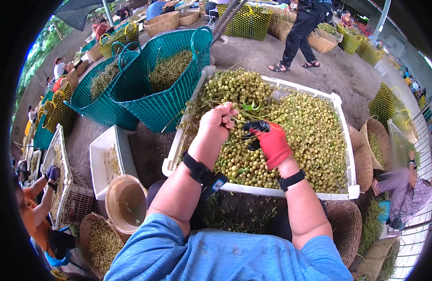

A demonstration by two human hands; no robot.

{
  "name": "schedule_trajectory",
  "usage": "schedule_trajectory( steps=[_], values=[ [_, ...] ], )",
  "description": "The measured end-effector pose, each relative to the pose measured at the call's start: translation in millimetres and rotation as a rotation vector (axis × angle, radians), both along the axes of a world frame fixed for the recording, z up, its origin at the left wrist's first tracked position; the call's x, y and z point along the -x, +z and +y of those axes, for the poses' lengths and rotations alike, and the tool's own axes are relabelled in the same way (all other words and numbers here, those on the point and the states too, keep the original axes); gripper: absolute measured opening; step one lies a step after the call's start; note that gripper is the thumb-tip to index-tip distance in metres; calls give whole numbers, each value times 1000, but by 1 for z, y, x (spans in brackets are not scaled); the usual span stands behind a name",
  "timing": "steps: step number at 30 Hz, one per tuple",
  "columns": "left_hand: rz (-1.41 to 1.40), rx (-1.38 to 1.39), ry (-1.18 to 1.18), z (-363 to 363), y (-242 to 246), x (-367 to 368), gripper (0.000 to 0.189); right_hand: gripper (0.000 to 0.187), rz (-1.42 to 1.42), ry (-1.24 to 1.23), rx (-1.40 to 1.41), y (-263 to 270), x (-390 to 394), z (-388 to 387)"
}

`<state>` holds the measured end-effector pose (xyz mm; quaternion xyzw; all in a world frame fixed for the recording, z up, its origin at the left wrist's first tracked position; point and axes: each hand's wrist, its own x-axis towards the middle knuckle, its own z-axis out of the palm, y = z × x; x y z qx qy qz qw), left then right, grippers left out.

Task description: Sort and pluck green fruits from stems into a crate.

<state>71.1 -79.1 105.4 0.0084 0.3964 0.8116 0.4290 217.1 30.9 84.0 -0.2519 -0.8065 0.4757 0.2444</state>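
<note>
My bare left hand (218, 121) pinches a thin sprig of fruit stems (238, 119) over a white plastic crate (346, 154). Close on its right is my right hand (270, 142), in a red glove with black fingers, curled around the same stems. A green leaf (251, 106) sticks out just beyond the fingers. Loose, small round yellow-green fruits (307, 140) fill the right and near parts of the crate. Bunches still on their stems (237, 84) are heaped at its far left. Black bands circle both wrists.
Teal woven baskets (159, 109) with stemmed fruit stand beyond the crate's left. A white tub (108, 168) and a round bucket (126, 202) sit at my left. Wicker baskets (342, 228) line my right. A person in dark trousers (296, 38) stands ahead; others work on both sides.
</note>
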Motion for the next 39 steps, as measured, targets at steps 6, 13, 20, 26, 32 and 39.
schedule_trajectory(
  steps=[6,13,20,26,32,39],
  values=[
    [151,10,82,-6,-2,20,10,28,-223,-80,-300,3,-22,21],
    [550,51,38,-6,25,25,9,31,-102,-311,-482,-20,-45,60],
    [1778,895,-310,44,-40,-54,41,20,-181,-251,-417,-6,-50,48],
    [1752,1109,-428,53,-60,-39,15,19,-160,-223,-363,3,-53,41],
    [1547,835,-128,20,1,-11,18,25,-15,-212,-378,-5,-51,48],
    [1806,971,-71,3,42,-24,16,69,-63,-173,-332,-2,-34,30]
  ],
)
